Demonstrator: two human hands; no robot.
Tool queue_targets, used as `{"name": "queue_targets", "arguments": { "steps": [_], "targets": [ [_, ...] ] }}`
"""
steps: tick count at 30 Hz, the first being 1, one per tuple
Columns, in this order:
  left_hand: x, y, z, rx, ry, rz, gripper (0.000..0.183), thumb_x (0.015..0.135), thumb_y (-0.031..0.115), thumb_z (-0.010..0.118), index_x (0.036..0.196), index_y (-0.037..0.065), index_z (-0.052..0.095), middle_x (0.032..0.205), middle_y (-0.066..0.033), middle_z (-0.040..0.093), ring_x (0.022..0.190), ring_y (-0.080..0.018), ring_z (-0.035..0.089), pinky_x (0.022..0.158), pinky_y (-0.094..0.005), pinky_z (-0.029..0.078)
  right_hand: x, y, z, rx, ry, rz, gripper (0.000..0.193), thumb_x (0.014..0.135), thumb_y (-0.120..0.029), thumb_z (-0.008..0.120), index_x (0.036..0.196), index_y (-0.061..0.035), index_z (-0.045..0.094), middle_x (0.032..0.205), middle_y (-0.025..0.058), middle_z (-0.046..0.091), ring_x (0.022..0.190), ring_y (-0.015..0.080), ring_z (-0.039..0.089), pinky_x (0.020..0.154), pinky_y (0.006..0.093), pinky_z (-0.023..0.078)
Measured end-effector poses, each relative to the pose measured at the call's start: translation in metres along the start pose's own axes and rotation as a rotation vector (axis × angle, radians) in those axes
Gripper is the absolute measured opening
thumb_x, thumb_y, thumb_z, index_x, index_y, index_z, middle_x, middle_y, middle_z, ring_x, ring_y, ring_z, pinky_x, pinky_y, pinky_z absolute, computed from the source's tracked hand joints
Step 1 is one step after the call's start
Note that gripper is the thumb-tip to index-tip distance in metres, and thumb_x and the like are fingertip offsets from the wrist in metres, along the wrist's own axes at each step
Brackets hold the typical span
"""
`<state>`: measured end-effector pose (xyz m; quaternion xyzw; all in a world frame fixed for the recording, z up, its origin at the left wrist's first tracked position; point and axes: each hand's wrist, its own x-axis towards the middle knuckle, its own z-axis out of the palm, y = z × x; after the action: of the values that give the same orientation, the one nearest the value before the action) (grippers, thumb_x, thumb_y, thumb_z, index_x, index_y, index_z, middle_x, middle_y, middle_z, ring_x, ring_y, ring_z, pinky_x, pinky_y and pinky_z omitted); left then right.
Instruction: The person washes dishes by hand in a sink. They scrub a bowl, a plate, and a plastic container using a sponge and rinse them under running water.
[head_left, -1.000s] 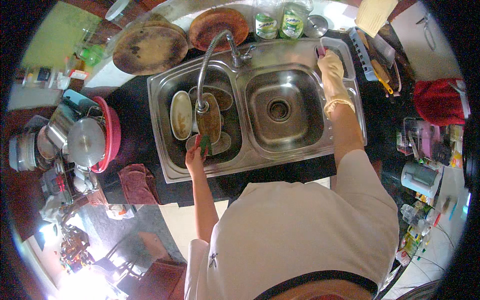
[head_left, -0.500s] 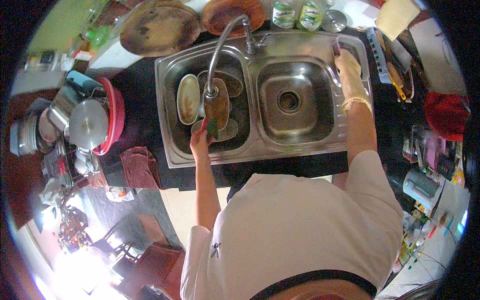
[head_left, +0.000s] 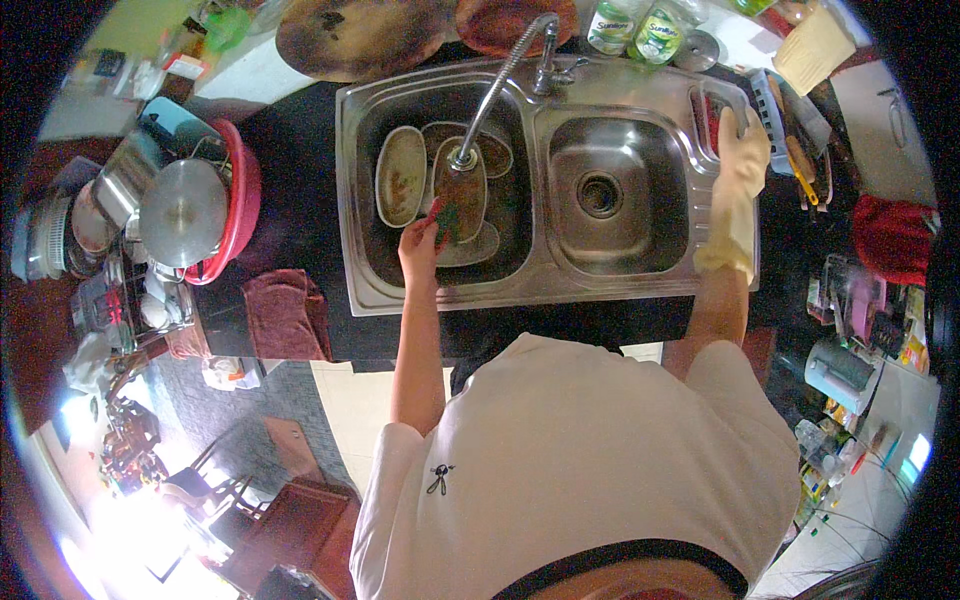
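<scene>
In the left basin of the steel sink (head_left: 362,282), my left hand (head_left: 418,246) is closed on a red and green scrubbing pad (head_left: 447,222). Just beyond it lies a long brownish dish (head_left: 462,190) with the faucet head (head_left: 463,157) over it. A pale oval dish (head_left: 400,177) leans along the basin's left side, and other oval dishes are partly covered. My right hand (head_left: 742,155), in a pale yellow rubber glove, is over the sink's right edge with its fingers apart. Something reddish (head_left: 711,120) sits in the small compartment beside the glove.
The right basin (head_left: 640,235) shows its drain. Two detergent bottles (head_left: 655,36) and round wooden boards (head_left: 360,38) stand behind the sink. A blue utensil basket (head_left: 768,110) is close to my right hand. Pots fill a red basin (head_left: 243,200) at left, beside a brown cloth (head_left: 286,315).
The view has shifted, so the sink sits further right and higher. My gloved right hand has moved toward the sink's right edge and its fingers have spread. My left hand still holds the pad.
</scene>
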<state>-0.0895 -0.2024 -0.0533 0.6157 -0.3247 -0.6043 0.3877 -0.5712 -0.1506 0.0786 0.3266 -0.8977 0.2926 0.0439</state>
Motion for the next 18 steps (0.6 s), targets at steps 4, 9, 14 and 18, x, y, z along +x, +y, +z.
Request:
{"name": "queue_targets", "arguments": {
  "steps": [4,9,14,18],
  "targets": [
    [0.026,-0.015,-0.001,0.052,-0.081,0.029,0.019,0.088,0.010,0.060,0.105,0.004,0.056,0.098,-0.0048,0.060,0.085,-0.0129,0.059,0.066,-0.0282,0.054,-0.094,-0.064,0.036,0.034,0.136,-0.287,0.041,0.084,-0.042,0.060,0.102,-0.0054,0.064,0.096,0.0166,0.066,0.085,0.0323,0.064,0.073,0.0371,0.051],
    [0.070,-0.019,-0.010,0.472,-0.267,0.220,0.026,0.086,0.020,0.063,0.107,0.005,0.058,0.096,-0.0059,0.065,0.084,-0.0183,0.062,0.068,-0.0344,0.052,-0.228,-0.157,0.107,0.319,-0.626,-0.586,0.031,0.084,-0.026,0.063,0.109,-0.0085,0.062,0.111,0.0134,0.064,0.102,0.0287,0.060,0.089,0.0381,0.047],
    [0.060,0.001,-0.014,1.001,-0.079,0.351,0.037,0.085,0.036,0.058,0.106,0.006,0.059,0.097,-0.0177,0.065,0.086,-0.0366,0.062,0.076,-0.0419,0.050,-0.268,-0.173,0.204,0.004,-0.805,-0.806,0.037,0.084,-0.014,0.052,0.120,-0.0066,0.055,0.124,0.0148,0.055,0.116,0.0315,0.050,0.098,0.0418,0.041],
    [0.056,-0.020,-0.024,1.102,-0.330,0.246,0.038,0.086,0.037,0.054,0.106,0.005,0.059,0.100,-0.0215,0.064,0.090,-0.0418,0.060,0.079,-0.0448,0.049,-0.267,-0.144,0.270,-0.196,-0.964,-0.775,0.042,0.086,-0.011,0.045,0.127,-0.0060,0.049,0.133,0.0132,0.049,0.130,0.0263,0.039,0.106,0.0411,0.033]
  ]
}}
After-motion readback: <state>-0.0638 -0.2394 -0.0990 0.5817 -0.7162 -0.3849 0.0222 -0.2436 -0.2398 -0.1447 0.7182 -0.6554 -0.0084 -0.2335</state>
